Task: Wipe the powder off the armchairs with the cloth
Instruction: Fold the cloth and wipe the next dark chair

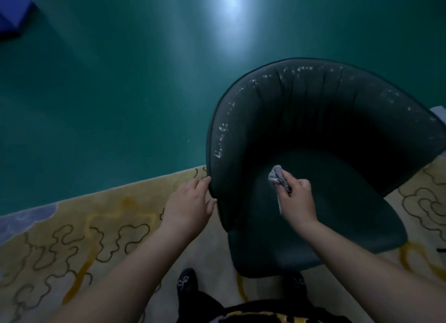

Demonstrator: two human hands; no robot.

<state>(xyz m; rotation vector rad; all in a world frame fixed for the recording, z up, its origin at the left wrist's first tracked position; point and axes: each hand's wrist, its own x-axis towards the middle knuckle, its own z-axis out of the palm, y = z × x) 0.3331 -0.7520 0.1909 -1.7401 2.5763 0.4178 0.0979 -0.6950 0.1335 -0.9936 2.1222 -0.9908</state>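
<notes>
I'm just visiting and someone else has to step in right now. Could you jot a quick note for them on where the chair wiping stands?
Left hand: fingers straight, resting on the armchair's left arm edge, steadying it.
Right hand: grip closed around the bunched grey cloth, held over the seat near the left inner side.
Done: the seat looks free of powder, as far as the dim light shows.
Left: white powder speckles the top rim, from the left arm round the back to the right side. Wipe along that rim.
The chair stands partly on the patterned rug.
</notes>
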